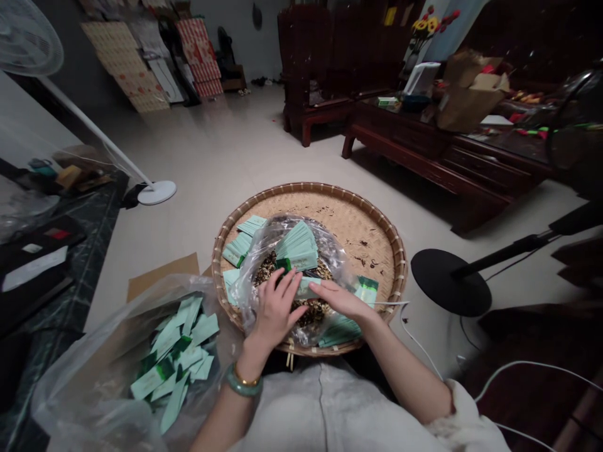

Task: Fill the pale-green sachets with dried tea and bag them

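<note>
My left hand (277, 307), with a green bangle on the wrist, curls over the mouth of a clear plastic bag (330, 251) near a dark green packet end. My right hand (342, 298) pinches a pale green packet (307, 287) at its fingertips. Inside the bag lie dry, tea-like loose leaves (311, 312) and a stack of pale green packets (296, 247). More packets (240, 248) rest on a round woven bamboo tray (362, 229) that carries the bag. A white plastic bag (80, 383) at lower left holds several similar packets (174, 351).
A dark marble-patterned counter (61, 301) runs along the left, with a white standing fan (157, 192) behind it. A black round stand base (451, 280) and white cables (419, 339) lie right of the tray. Dark wooden furniture (438, 150) stands beyond.
</note>
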